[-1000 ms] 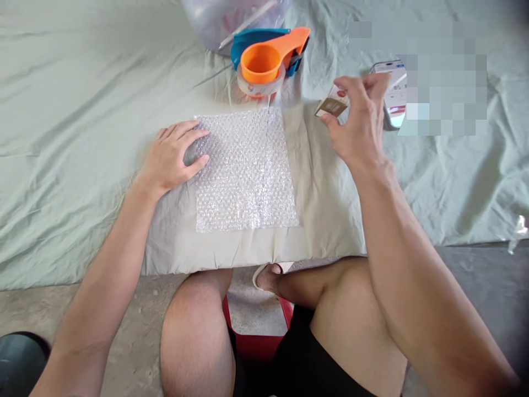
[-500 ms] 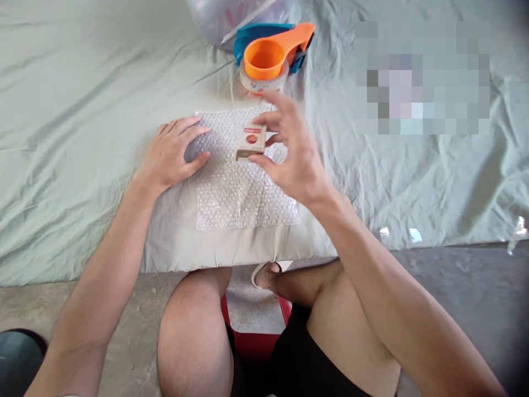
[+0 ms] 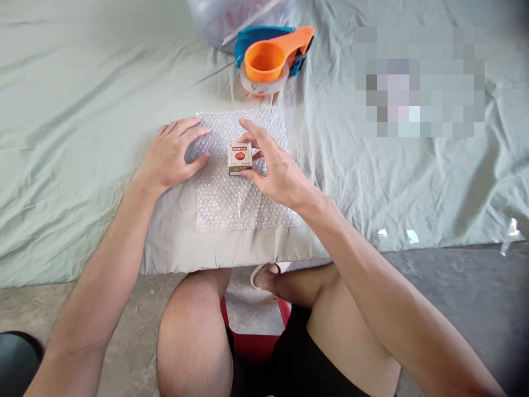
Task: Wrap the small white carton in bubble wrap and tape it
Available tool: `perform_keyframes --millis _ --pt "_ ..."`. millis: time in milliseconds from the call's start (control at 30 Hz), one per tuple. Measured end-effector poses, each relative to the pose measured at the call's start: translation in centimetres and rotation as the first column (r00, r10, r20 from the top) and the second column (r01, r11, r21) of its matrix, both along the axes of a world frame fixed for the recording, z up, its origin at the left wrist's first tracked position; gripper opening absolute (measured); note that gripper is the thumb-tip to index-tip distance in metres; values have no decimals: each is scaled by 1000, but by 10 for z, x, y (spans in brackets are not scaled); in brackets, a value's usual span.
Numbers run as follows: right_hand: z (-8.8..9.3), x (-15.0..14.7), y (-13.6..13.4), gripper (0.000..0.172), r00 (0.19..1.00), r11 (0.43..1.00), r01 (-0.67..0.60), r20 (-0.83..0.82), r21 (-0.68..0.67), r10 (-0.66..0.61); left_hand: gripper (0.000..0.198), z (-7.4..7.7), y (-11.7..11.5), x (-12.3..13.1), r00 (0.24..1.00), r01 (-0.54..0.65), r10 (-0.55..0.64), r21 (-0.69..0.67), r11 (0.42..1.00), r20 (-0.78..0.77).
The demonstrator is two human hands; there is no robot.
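Small box (image 3: 239, 157) is held at centre of bubble wrap (image 3: 242, 190) by right hand (image 3: 275, 171), fingers pinched on its sides. Left edge of wrap is pressed flat by left hand (image 3: 171, 154), fingers spread, nothing gripped. Step judged: box placement. Release onto wrap is called for. Tape dispenser (image 3: 268, 58) is seen beyond wrap.

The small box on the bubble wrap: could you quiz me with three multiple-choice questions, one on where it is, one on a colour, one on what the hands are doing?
1. Where is the small box?
A on the bubble wrap sheet
B beside the tape dispenser
C on the floor

2. What colour is the tape dispenser?
A green
B orange and blue
C black

3. What is the left hand doing?
A lifting the box
B gripping the tape
C lying flat on the sheet's edge

Answers:
1 A, held there by the right hand.
2 B, plainly visible.
3 C, fingers spread, palm down.
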State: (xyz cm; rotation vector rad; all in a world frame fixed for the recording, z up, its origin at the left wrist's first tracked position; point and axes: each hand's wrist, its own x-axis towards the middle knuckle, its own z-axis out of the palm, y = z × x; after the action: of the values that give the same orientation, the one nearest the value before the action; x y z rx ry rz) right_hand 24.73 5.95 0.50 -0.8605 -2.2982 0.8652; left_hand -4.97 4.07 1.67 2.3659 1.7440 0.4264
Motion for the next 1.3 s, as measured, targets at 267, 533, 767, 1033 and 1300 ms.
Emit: perform_keyframes --millis 267,533,767,1033,1300 --pt "-10 4 0 95 992 997 77 104 13 -78 59 0 0 2 1000 -9 9 8 1000 2" --pt "-11 5 3 87 986 991 130 102 18 -131 57 -1 0 0 1000 10 -10 36 999 -19" --pt "-15 4 2 90 982 989 139 120 46 -144 56 -2 0 0 1000 6 -6 27 1000 -14" --pt "-19 4 -1 75 988 991 119 -107 59 -112 59 -5 1 -1 1000 0 0 21 1000 30" --pt "-14 1 -4 50 985 980 128 -133 151 -109 59 -7 2 -3 1000 8 -9 34 999 28"
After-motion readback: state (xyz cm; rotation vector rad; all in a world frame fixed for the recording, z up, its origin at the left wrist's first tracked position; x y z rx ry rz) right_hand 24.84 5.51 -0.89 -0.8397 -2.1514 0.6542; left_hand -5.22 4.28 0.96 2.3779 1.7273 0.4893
